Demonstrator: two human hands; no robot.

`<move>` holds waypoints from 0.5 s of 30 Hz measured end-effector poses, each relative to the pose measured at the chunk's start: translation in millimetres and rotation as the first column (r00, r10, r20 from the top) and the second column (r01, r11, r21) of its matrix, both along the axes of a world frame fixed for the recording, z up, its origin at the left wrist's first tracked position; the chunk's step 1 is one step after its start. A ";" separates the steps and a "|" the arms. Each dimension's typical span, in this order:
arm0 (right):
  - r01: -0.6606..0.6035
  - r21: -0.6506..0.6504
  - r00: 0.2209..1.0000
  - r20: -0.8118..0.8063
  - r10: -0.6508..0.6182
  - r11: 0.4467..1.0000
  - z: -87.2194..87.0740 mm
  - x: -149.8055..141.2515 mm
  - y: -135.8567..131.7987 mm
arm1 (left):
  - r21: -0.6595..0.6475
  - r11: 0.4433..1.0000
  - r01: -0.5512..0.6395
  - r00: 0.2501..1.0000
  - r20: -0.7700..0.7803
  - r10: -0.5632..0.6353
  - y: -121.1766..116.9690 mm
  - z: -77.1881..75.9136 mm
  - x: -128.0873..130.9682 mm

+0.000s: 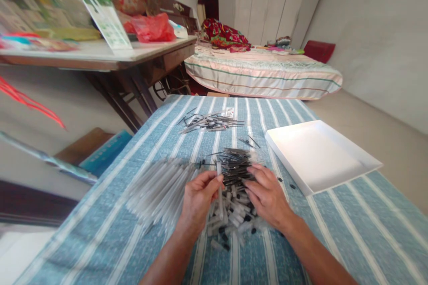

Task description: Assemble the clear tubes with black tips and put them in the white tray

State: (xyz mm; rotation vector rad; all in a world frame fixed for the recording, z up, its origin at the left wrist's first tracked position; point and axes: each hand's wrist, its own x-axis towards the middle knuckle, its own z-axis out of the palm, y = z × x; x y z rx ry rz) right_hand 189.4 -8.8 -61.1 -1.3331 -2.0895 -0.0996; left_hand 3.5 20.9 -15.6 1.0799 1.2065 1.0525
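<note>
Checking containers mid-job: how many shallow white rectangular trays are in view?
1: a shallow white rectangular tray, on the blue-and-white striped cloth, beyond and right of the right hand. No other shows.

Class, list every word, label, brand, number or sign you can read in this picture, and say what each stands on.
"Wit...", turned sideways on the cloth, beside the far pile; its last letters are unclear.
Card: green and dark print, too blurred to read.
Blue box: pale marks, unreadable.
Wardrobe: small pink marks, too blurred to tell whether they are writing.
</note>
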 end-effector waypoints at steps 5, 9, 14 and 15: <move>0.026 -0.092 0.996 0.089 -0.017 0.995 -2.6 -6.7 0.2 | -0.006 0.996 0.087 0.995 0.053 -0.087 -2.3 -0.6 1.0; -0.010 -0.054 0.999 0.032 0.012 0.998 -1.4 -5.4 1.1 | -0.010 0.994 0.107 0.994 0.038 -0.107 -2.8 -1.2 0.5; -0.041 0.077 0.975 -0.216 0.056 0.996 7.9 -0.7 -2.3 | -0.017 0.985 0.172 0.985 0.010 -0.172 -4.0 -3.6 -1.8; -0.016 0.080 0.960 -0.279 0.037 0.997 9.6 0.7 -3.5 | -0.032 0.982 0.185 0.983 0.015 -0.185 -4.5 -3.6 -2.0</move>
